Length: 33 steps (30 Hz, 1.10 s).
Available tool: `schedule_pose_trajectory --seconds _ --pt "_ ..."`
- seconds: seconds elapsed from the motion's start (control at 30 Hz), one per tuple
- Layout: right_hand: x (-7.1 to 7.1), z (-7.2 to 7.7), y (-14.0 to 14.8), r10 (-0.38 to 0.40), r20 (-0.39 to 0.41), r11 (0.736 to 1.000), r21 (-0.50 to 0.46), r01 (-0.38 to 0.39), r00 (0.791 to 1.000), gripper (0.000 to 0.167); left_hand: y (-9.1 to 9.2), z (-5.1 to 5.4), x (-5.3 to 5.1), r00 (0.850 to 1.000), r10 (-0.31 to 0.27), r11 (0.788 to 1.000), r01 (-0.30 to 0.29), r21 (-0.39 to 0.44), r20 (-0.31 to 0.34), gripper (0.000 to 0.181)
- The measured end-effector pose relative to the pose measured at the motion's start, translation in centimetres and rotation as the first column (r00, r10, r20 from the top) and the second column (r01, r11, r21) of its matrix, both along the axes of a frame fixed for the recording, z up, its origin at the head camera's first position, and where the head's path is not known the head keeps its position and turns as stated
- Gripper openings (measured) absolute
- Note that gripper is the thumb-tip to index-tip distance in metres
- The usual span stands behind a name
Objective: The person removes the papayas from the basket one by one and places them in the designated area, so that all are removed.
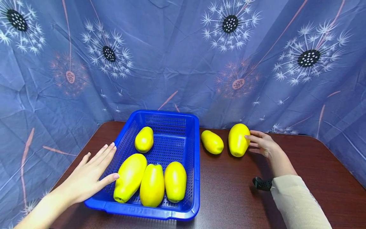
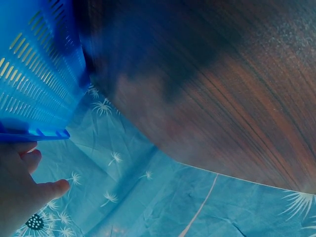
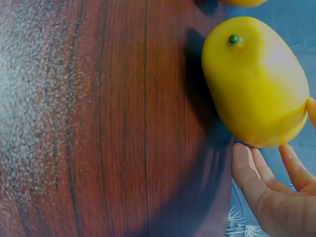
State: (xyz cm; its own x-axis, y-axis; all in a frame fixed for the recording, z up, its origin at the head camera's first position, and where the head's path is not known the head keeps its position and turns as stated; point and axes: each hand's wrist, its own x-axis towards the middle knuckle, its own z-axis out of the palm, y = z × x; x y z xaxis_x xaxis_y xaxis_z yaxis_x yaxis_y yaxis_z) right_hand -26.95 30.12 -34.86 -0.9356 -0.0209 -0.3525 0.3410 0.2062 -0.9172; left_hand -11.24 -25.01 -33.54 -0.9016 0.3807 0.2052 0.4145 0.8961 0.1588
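Note:
My right hand (image 1: 263,143) is at the right side of a large yellow papaya (image 1: 239,140) on the table, its fairly straight fingers touching the fruit. In the right wrist view, the fingertips (image 3: 240,153) meet one end of the papaya (image 3: 254,81), and its green stem nub points away. A smaller yellow papaya (image 1: 212,142) lies just left of it. The left hand (image 1: 88,175), fingers extended, rests at the left rim of a blue basket (image 1: 197,178). Several yellow papayas (image 1: 152,186) lie inside, mostly toward the near end.
The dark brown wooden table (image 1: 226,190) has its back edge against a blue dandelion-print cloth (image 1: 177,57). A black wrist strap (image 1: 262,183) sits by the right sleeve (image 1: 297,200).

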Motion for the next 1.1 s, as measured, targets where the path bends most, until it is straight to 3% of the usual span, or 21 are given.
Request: schedule_pose_trajectory --seconds 0.37,0.67,0.87,1.1 --pt "0.3 0.9 0.5 0.014 -0.003 1.0 0.0 -0.014 1.0 0.085 0.1 -0.1 0.0 1.0 -0.001 1.0 0.001 0.0 0.0 0.077" --pt "0.1 4.2 -0.2 0.008 -0.02 1.0 0.002 -0.008 1.0 0.084 0.3 -0.2 0.0 1.0 -0.014 1.0 0.014 0.001 -0.004 0.076" --pt "-0.8 6.6 -3.2 0.009 -0.041 0.998 -0.064 -0.012 0.999 0.084 0.0 -0.1 0.0 1.0 -0.016 0.999 0.017 -0.028 0.009 0.078" --pt "-1.5 8.7 -8.3 0.093 -0.072 0.991 -0.091 -0.099 0.993 0.071 0.1 -0.2 0.1 1.0 -0.016 1.0 0.016 -0.002 0.012 0.076"
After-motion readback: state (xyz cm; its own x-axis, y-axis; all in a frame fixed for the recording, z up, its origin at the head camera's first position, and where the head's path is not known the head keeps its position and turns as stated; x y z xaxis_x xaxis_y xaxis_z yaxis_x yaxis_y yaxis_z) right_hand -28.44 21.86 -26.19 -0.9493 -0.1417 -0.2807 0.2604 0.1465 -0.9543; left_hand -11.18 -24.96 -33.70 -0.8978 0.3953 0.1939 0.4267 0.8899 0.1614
